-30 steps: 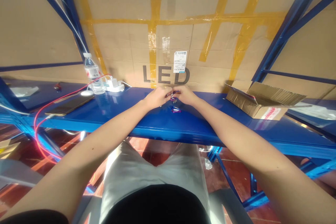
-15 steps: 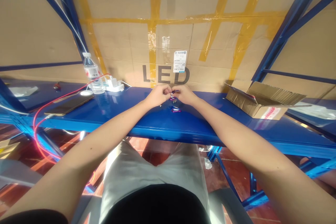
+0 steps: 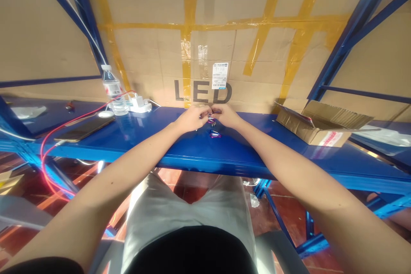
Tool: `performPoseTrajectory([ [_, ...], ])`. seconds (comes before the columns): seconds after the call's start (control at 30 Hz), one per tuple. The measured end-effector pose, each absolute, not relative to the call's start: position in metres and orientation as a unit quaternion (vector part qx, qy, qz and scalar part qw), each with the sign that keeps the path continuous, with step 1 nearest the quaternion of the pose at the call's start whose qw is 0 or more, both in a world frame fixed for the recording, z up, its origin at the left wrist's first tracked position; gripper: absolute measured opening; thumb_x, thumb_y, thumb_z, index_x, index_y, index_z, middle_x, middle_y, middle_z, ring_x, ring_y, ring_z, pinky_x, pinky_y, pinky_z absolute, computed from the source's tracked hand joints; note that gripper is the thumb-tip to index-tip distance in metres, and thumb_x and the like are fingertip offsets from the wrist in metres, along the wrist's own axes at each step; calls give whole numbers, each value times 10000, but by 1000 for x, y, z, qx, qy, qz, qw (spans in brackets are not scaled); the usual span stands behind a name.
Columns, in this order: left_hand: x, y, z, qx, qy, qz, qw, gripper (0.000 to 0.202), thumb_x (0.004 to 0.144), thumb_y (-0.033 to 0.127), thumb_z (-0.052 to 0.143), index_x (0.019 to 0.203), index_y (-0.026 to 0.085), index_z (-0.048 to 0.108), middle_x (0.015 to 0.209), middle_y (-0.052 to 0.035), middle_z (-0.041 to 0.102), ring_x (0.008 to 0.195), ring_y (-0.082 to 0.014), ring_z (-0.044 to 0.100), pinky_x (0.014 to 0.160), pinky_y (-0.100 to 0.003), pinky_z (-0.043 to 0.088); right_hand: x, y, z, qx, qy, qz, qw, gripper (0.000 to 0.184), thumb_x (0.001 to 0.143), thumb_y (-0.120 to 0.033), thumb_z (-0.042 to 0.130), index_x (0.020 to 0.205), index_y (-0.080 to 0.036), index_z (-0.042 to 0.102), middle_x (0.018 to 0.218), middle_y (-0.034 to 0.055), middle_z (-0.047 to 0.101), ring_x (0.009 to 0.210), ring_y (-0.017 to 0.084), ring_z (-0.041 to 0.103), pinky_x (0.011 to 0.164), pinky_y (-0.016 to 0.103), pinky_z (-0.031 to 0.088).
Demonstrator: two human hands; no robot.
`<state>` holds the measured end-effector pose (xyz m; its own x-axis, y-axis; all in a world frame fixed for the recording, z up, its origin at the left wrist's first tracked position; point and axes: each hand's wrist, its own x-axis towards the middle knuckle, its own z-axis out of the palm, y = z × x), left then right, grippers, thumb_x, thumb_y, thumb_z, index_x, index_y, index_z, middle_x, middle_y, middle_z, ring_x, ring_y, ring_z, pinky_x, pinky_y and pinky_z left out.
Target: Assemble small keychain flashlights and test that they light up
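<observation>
My left hand (image 3: 193, 118) and my right hand (image 3: 226, 115) meet over the middle of the blue shelf top, fingertips nearly touching. Both are closed in a pinch, and what lies between the fingers is too small and too hidden to name. Just under the fingertips are small shiny pink and silver pieces (image 3: 211, 120). Nearer to me, a little group of glossy blue and pink metal pieces (image 3: 215, 134), slim and clip-like, rests on the shelf. Their exact kind is too small to tell.
An open cardboard box (image 3: 324, 126) stands at the right. To the left are a water bottle (image 3: 114, 92), a white power strip (image 3: 140, 105), a phone-like dark slab (image 3: 86, 128) and a red cable (image 3: 69, 123). A large taped cardboard sheet (image 3: 144, 60) rises behind.
My left hand has shifted slightly, its fingers now turned more over the right fingertips. My right hand has barely moved, and the pieces on the shelf stay where they were.
</observation>
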<state>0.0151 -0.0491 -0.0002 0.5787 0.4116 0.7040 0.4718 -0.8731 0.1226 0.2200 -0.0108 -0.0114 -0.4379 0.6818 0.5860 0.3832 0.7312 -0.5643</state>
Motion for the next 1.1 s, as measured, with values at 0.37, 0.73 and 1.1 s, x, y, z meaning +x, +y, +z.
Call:
performPoseTrajectory([
  [0.37,5,-41,3,-841,-327,-432,-13,158,803,152,545,879,178,682,770,-14,684,690,-156,591,685,-285,471,217,-11,-13,-321,-782,289,450,109,767,-229,722,862,-193,685,950,62,782,970,261,725,916,418,551],
  [0.73,-33,-17,5,-853,-410,-315,-72,195,754,202,579,845,181,750,857,-50,754,771,-189,661,727,-302,515,205,-32,-9,-283,-820,287,407,133,719,-221,769,841,-189,728,1003,87,805,988,261,733,935,455,556],
  [1.1,-40,-25,16,-855,-444,-163,-211,263,618,229,677,841,230,815,824,-40,784,744,-200,695,612,-258,483,209,-26,-11,-301,-847,207,387,143,749,-160,692,860,-197,775,1022,78,795,1009,261,720,1004,481,522],
])
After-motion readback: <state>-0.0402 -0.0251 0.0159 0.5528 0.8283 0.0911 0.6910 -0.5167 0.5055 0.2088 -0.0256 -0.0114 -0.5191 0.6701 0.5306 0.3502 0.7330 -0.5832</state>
